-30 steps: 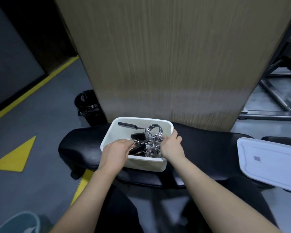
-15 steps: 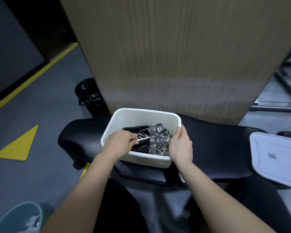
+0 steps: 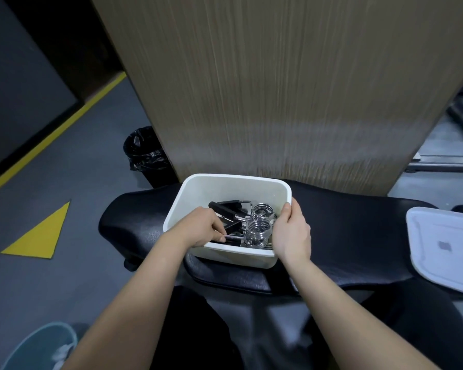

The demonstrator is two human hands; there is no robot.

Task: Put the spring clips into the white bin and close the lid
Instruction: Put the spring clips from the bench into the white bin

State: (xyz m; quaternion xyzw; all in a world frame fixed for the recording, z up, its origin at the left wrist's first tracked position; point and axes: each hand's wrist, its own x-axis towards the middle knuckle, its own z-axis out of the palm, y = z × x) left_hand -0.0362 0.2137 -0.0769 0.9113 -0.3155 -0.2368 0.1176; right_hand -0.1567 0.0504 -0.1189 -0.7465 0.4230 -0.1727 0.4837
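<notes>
The white bin (image 3: 233,188) stands open on a black padded bench (image 3: 358,236). Inside lie several chrome spring clips (image 3: 259,228) with black handles. My left hand (image 3: 201,228) reaches over the bin's near left rim, its fingers pinched on the metal arm of one spring clip near the bottom. My right hand (image 3: 292,233) grips the bin's right rim, thumb inside the wall. The white lid (image 3: 447,244) rests flat on the bench at the right, apart from the bin.
A tall wood-grain panel (image 3: 292,89) rises directly behind the bench. A black bag-lined waste bin (image 3: 145,153) stands on the grey floor at the left. A teal bucket (image 3: 43,348) sits at the bottom left. Metal frame bars (image 3: 444,166) lie at the right.
The clips have settled lower in the bin. My right hand slid from the near rim to the right rim. My left hand stayed on a clip inside.
</notes>
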